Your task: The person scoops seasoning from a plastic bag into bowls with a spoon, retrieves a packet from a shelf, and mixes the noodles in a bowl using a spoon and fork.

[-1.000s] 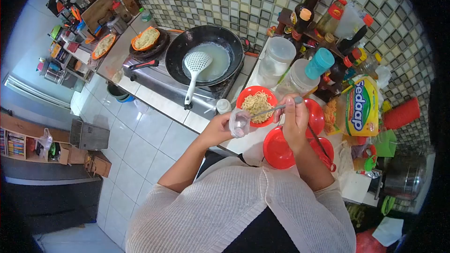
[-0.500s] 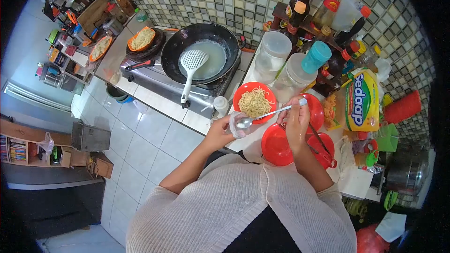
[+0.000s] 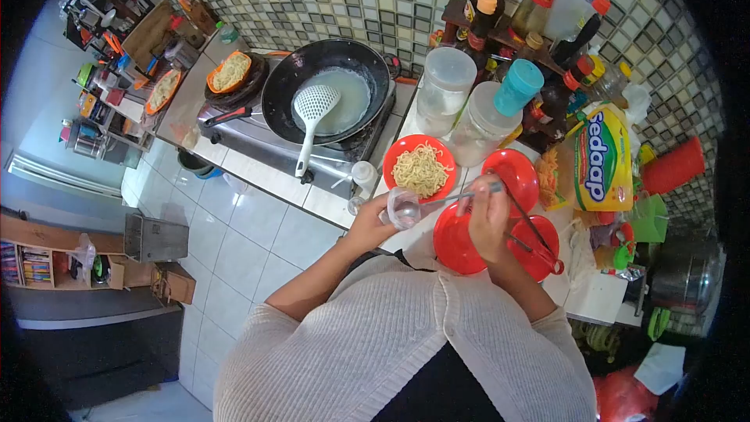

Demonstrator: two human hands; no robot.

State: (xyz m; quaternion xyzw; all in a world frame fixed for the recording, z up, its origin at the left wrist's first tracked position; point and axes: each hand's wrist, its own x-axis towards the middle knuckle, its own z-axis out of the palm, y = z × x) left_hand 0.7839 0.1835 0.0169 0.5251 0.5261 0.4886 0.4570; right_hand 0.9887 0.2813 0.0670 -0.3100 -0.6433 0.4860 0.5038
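We read the tiled floor (image 3: 242, 258) as the widest room to move, spreading left past the tabletop's front edge; the mosaic wall (image 3: 312, 0) bounds the far side. White-tiled tabletop (image 3: 326, 205) runs diagonally between; its right end is tight, crowded by bottles (image 3: 535, 4) and a yellow pack (image 3: 605, 160). Frame corners go black, cutting off the outer room.

Black wok (image 3: 275, 105) sits on the steel stove (image 3: 242, 134); white skimmer (image 3: 316, 105) lies in it, handle over the front rim. 2 clear jars (image 3: 445, 94) stand behind the bowls, contents hard to make out.

4 red bowls: the noodle bowl (image 3: 397, 148) is near the front edge, noodles (image 3: 422, 170) inside; 3 more (image 3: 453, 244) bunch to its right, partly hidden by the right hand and a dark utensil (image 3: 537, 236).

Both hands are occupied. Left hand (image 3: 373, 220) wraps a clear cup (image 3: 404, 209) just off the noodle bowl's near side. Right hand (image 3: 489, 223) pinches a spoon (image 3: 449, 198), pointed at the cup; we can't make out its tip or the cup's contents.
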